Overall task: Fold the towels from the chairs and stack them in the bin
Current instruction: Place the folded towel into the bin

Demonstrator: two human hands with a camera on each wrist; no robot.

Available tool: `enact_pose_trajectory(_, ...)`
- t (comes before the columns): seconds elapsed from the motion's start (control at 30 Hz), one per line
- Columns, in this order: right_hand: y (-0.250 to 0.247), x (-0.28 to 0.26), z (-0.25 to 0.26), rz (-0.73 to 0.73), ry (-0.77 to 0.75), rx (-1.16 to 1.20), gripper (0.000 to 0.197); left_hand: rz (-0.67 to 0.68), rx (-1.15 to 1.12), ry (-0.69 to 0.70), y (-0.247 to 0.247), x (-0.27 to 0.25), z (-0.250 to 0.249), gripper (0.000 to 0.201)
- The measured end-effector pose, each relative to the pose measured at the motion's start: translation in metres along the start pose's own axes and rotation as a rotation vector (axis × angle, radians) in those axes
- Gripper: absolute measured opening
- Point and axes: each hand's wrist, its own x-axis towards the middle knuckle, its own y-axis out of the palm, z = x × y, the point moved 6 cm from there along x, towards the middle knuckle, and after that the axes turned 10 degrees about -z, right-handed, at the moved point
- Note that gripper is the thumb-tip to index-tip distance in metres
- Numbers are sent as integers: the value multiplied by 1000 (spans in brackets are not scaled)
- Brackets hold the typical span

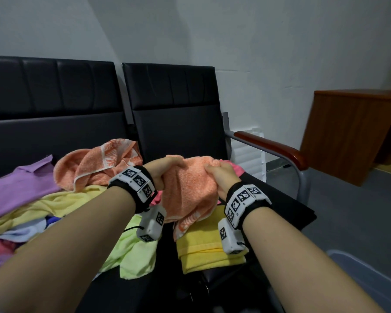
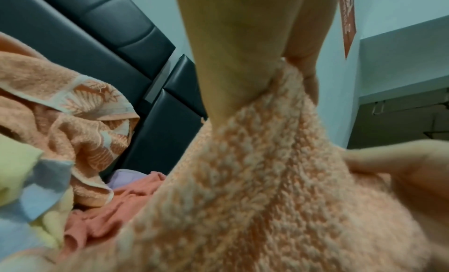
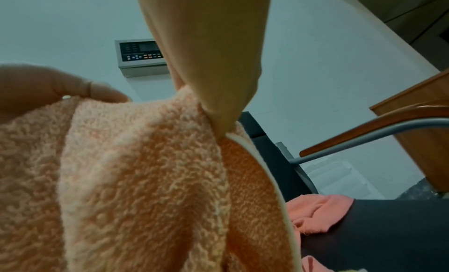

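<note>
I hold an orange terry towel [image 1: 187, 188] up over the right chair seat [image 1: 287, 211]. My left hand [image 1: 167, 169] grips its upper left edge and my right hand [image 1: 219, 175] grips its upper right edge, close together. The towel hangs down in folds, its patterned hem just above a folded yellow towel [image 1: 203, 249] on the seat. In the left wrist view my left hand's fingers [image 2: 243, 64] pinch the orange towel [image 2: 267, 180]; in the right wrist view my right hand's fingers [image 3: 213, 64] pinch the orange towel [image 3: 136, 170]. A grey bin [image 1: 370, 279] shows at the lower right.
A loose heap lies on the left chair: another orange patterned towel [image 1: 95, 163], a purple one [image 1: 20, 186], pale yellow [image 1: 54, 204] and lime green [image 1: 133, 251] ones. A pink cloth [image 3: 316, 212] lies on the right seat. A wooden armrest [image 1: 273, 147] and a wooden cabinet [image 1: 352, 132] stand to the right.
</note>
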Motion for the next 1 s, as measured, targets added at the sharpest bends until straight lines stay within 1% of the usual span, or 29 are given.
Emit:
enact_pose_trajectory(0.03, 3, -1, -1, 11, 6, -7, 39, 34, -11, -2, 3, 1, 2, 14)
enact_pose_trajectory(0.07, 6, -2, -2, 27, 10, -6, 38, 56, -15, -6, 6, 2, 4, 11)
enact_pose_trajectory(0.1, 9, -4, -3, 40, 16, -2, 35, 69, -16, -12, 8, 1, 5, 14)
enact_pose_trajectory(0.17, 14, -7, -4, 67, 30, 15, 25, 101, -30, -30, 13, -2, 8, 25)
enact_pose_trajectory(0.2, 16, -8, -5, 77, 34, 24, 25, 131, -34, -41, 16, -3, 9, 31)
enact_pose_trajectory(0.3, 19, -6, -8, 76, 46, 32, 31, 221, -6, -80, 21, -10, 15, 45)
enact_pose_trajectory(0.4, 22, -6, -13, 85, 66, 58, 29, 257, -38, -78, 20, -8, 16, 58)
enact_pose_trajectory(0.47, 24, -6, -14, 85, 83, 85, 31, 238, -95, -32, 17, -3, 13, 59)
enact_pose_trajectory(0.53, 26, -5, -13, 84, 82, 89, 33, 222, -131, 7, 15, 1, 11, 54)
enact_pose_trajectory(0.67, 28, -7, -8, 71, 23, 35, 35, 177, -153, 47, 12, 7, 12, 34)
enact_pose_trajectory(0.77, 24, -8, 0, 18, -79, -117, 37, 95, -216, 64, 2, 13, 10, 10)
enact_pose_trajectory(0.83, 16, -7, 6, -41, -147, -195, 33, -5, -255, 54, -8, 16, 10, 9)
enact_pose_trajectory(0.87, 12, -6, 8, -76, -177, -215, 30, -50, -281, 55, -13, 16, 10, 16)
enact_pose_trajectory(0.9, 7, -5, 10, -110, -194, -225, 33, -89, -317, 60, -17, 16, 9, 22)
enact_pose_trajectory(0.93, 4, -5, 11, -131, -192, -227, 37, -117, -357, 65, -20, 16, 8, 24)
enact_pose_trajectory(1.0, 0, -4, 10, -142, -164, -191, 42, -115, -421, 57, -23, 13, 5, 16)
